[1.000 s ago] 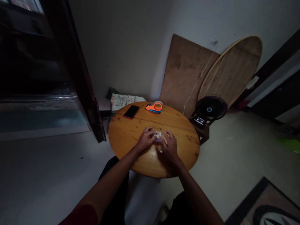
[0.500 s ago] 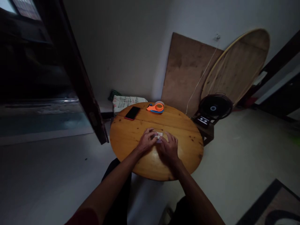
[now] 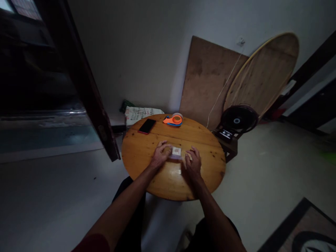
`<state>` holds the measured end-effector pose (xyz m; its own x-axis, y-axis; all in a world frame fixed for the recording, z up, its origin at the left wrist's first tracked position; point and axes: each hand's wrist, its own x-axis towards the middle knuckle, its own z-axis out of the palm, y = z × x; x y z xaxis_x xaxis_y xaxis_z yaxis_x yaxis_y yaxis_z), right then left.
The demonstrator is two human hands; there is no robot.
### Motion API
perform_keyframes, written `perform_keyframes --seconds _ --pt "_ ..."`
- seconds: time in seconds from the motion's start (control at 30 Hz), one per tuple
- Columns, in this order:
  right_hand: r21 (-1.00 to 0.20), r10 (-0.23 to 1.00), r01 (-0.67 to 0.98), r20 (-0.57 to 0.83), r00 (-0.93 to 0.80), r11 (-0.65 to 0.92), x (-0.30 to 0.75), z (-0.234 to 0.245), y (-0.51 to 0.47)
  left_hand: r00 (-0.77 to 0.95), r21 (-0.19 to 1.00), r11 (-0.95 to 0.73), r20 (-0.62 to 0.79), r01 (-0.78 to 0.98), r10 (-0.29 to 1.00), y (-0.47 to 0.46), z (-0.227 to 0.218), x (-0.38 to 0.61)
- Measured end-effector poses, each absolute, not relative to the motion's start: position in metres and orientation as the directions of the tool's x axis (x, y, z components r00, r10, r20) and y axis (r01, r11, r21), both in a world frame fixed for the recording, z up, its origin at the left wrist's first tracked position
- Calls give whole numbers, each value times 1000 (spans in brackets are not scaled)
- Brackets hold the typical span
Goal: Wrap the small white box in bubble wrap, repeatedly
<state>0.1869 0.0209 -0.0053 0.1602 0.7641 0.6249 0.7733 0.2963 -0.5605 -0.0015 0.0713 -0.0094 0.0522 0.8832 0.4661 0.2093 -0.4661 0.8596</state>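
Note:
A small box-like packet (image 3: 176, 151), white on top with a purplish front side, lies on the round wooden table (image 3: 165, 187). My left hand (image 3: 160, 154) is at its left side, fingers curved and apart; the fingertips reach the packet's left edge, though I cannot tell whether they press on it. To the right of the packet, my right hand (image 3: 193, 161) is apart from it, fingers bent and spread with nothing in them. The printing on the packet is too small to read.
Toward the table's far edge lie an orange and blue tape dispenser (image 3: 174, 120) and a dark phone (image 3: 147, 126) with a red edge. A round black fan (image 3: 237, 120) stands at the right on a low wooden stool (image 3: 232, 147). Boards (image 3: 207, 77) lean against the wall.
My hands have moved apart, uncovering the packet's white top. My right hand has let go and shifted right; my left hand has drawn slightly left. The whole view has shifted a little.

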Motion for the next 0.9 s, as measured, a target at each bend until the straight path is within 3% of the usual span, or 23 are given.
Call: perform_keyframes --seconds 0.9 --pt "-606 812 703 579 69 372 185 -1 30 96 854 -492 482 168 871 71 -10 4"
